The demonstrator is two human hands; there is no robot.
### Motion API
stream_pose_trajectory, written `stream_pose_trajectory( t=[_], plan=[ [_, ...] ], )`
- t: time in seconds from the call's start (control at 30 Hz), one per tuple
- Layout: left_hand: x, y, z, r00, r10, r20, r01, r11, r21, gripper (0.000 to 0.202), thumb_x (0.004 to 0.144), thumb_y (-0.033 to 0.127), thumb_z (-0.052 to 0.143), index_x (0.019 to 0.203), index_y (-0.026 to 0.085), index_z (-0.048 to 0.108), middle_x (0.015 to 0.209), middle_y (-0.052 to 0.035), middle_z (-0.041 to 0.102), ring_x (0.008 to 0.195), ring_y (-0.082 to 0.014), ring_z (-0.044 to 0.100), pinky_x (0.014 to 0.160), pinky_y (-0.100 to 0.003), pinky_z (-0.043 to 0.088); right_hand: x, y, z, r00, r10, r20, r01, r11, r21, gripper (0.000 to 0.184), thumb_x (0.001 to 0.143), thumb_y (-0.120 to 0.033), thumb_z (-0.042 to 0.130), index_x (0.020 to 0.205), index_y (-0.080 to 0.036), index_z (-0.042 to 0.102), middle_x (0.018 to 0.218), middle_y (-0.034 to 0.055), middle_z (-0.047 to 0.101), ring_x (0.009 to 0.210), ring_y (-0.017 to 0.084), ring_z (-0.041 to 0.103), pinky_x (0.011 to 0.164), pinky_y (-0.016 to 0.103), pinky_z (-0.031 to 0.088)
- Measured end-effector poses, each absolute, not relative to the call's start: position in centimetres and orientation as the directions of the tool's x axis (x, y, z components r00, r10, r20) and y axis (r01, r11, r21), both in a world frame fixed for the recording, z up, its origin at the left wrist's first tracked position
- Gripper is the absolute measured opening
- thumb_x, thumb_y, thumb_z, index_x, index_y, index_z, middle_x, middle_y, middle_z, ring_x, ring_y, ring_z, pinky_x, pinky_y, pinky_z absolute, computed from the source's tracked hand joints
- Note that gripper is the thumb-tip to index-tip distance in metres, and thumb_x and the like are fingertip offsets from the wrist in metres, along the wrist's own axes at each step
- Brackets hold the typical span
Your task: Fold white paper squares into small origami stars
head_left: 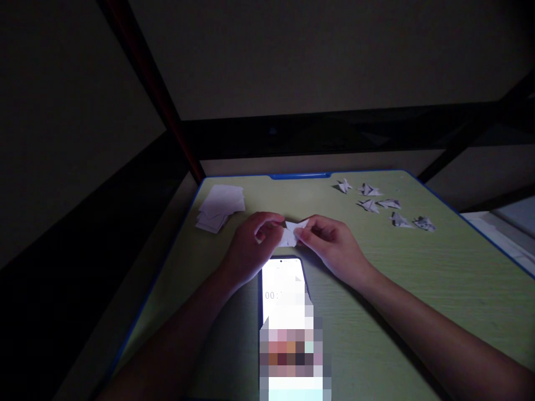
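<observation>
A small folded piece of white paper (287, 239) is held between my two hands, just above the middle of the table. My left hand (256, 245) pinches its left side between thumb and fingers. On the other side, the thumb of my right hand (334, 242) presses on the paper's face with the fingers behind it. One pointed flap sticks up at the upper right of the paper. The fingertips hide parts of both its edges. Right below the hands lies a phone (282, 273) with a lit screen, partly blurred out.
A stack of white paper sheets (221, 200) lies at the table's far left. Several small folded paper figures (368, 206) are spread at the far right. The light green table (418, 278) has a blue edge, with a dark wall behind it.
</observation>
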State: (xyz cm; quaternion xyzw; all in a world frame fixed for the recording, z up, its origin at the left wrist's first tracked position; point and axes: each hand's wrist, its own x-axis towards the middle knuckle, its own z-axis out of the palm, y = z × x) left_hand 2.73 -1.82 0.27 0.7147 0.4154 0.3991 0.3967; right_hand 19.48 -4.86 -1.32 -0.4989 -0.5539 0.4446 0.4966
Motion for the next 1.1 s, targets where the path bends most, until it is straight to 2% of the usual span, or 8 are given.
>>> stream_pose_trajectory(
  t=[0.07,0.23,0.37,0.47,0.57,0.67,0.93,1.1],
  plan=[
    [2.6,-1.9,0.3,0.348,0.898,0.268,0.314,-0.381,0.869,0.022,0.075,0.021,0.057,0.094,0.014,0.065,0.082,-0.0042,0.068,0.070,-0.0112,0.060,0.063,-0.022,0.047,19.3,-5.0,-1.2,-0.017,0.994,0.109,0.095,0.110,-0.989,0.021,0.074,-0.027,0.068,0.065,-0.016,0.052,0.060,-0.0033,0.052,0.056,0.008,0.044,0.052,0.024,0.034],
    [3.1,-2.1,0.1,0.346,0.908,0.238,0.286,-0.343,0.894,0.012,0.077,0.022,0.058,0.078,0.013,0.065,0.063,-0.0004,0.063,0.055,-0.0082,0.054,0.051,-0.019,0.042,18.8,-5.5,-0.9,-0.004,0.992,0.129,0.046,0.129,-0.991,0.014,0.072,-0.024,0.070,0.077,-0.015,0.061,0.066,-0.0013,0.058,0.059,0.009,0.052,0.055,0.024,0.040],
    [3.5,-2.1,-0.1,0.267,0.938,0.222,0.182,-0.275,0.944,0.010,0.076,0.021,0.058,0.074,0.013,0.062,0.064,-0.0001,0.062,0.055,-0.0076,0.055,0.051,-0.019,0.045,18.9,-5.6,-1.1,0.019,0.990,0.141,0.019,0.140,-0.990,0.017,0.071,-0.024,0.072,0.081,-0.015,0.062,0.070,0.0003,0.062,0.062,0.010,0.055,0.058,0.025,0.044],
    [3.6,-2.2,-0.3,0.287,0.941,0.182,0.120,-0.224,0.967,0.011,0.075,0.023,0.057,0.077,0.013,0.060,0.067,-0.0010,0.062,0.058,-0.0097,0.058,0.054,-0.021,0.049,19.0,-5.5,-1.2,0.049,0.987,0.155,0.007,0.155,-0.988,0.016,0.070,-0.025,0.072,0.078,-0.015,0.061,0.068,-0.0004,0.061,0.060,0.009,0.054,0.056,0.024,0.043],
    [3.7,-2.4,-0.4,0.323,0.928,0.187,0.157,-0.247,0.956,0.012,0.074,0.025,0.056,0.077,0.013,0.060,0.067,-0.0020,0.061,0.060,-0.0114,0.058,0.054,-0.023,0.049,19.1,-5.6,-1.2,0.052,0.987,0.151,0.037,0.149,-0.988,0.014,0.070,-0.023,0.071,0.077,-0.014,0.062,0.065,-0.0006,0.061,0.058,0.009,0.053,0.054,0.024,0.042],
    [3.7,-2.5,-0.3,0.317,0.922,0.223,0.204,-0.296,0.933,0.012,0.075,0.025,0.055,0.071,0.014,0.057,0.061,0.0003,0.057,0.056,-0.0094,0.053,0.050,-0.020,0.044,19.0,-5.8,-1.1,0.034,0.987,0.156,0.081,0.153,-0.985,0.013,0.071,-0.023,0.070,0.077,-0.014,0.062,0.067,0.0005,0.061,0.060,0.010,0.054,0.056,0.025,0.043],
    [3.4,-2.2,0.0,0.296,0.917,0.268,0.234,-0.342,0.910,0.013,0.076,0.022,0.053,0.065,0.015,0.054,0.059,0.0023,0.053,0.054,-0.0069,0.047,0.049,-0.018,0.038,19.1,-6.1,-0.9,0.043,0.966,0.256,0.214,0.241,-0.946,0.009,0.077,-0.024,0.065,0.076,-0.016,0.062,0.068,0.0007,0.061,0.061,0.011,0.054,0.056,0.026,0.043],
    [3.5,-2.3,-0.1,0.306,0.916,0.258,0.243,-0.338,0.909,0.013,0.076,0.022,0.052,0.065,0.015,0.052,0.058,0.0024,0.052,0.054,-0.0075,0.047,0.049,-0.019,0.037,19.0,-6.0,-1.0,0.049,0.965,0.256,0.211,0.240,-0.947,0.007,0.076,-0.022,0.064,0.077,-0.016,0.062,0.068,0.0002,0.060,0.060,0.011,0.053,0.056,0.026,0.042]
  ],
)
